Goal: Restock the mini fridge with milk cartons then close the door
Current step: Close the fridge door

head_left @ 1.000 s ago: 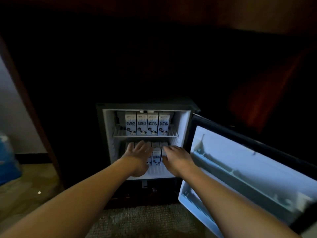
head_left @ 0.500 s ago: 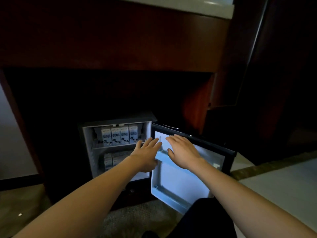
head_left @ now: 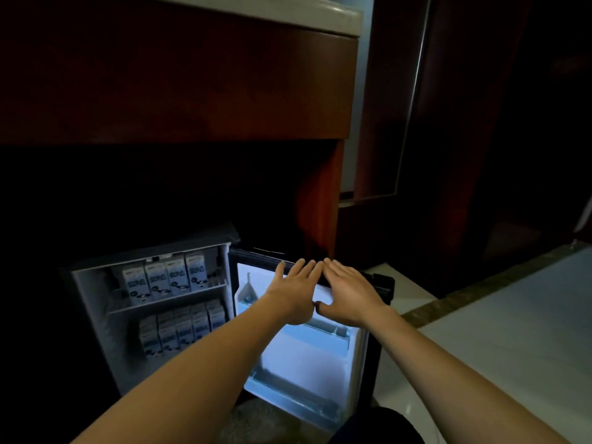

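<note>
1. Head view: the milk cartons on the lower level [head_left: 179, 331] of the mini fridge [head_left: 93, 315] are dim and partly hidden by the left forearm, so their number cannot be made out.
2. Four upper cartons [head_left: 166, 278] stand upright in a row on the wire shelf [head_left: 166, 301].
3. The door [head_left: 301, 357] hangs wide open to the right, its white inner side lit.
4. Two hands: the left hand [head_left: 293, 294] and the right hand [head_left: 350, 294] lie flat, fingers straight and grasping nothing, side by side at the door's top edge, thumbs almost meeting.
5. The fridge sits under a dark wooden counter [head_left: 176, 81]; carpet [head_left: 253, 418] lies below and pale floor tiles [head_left: 512, 331] to the right.
</note>
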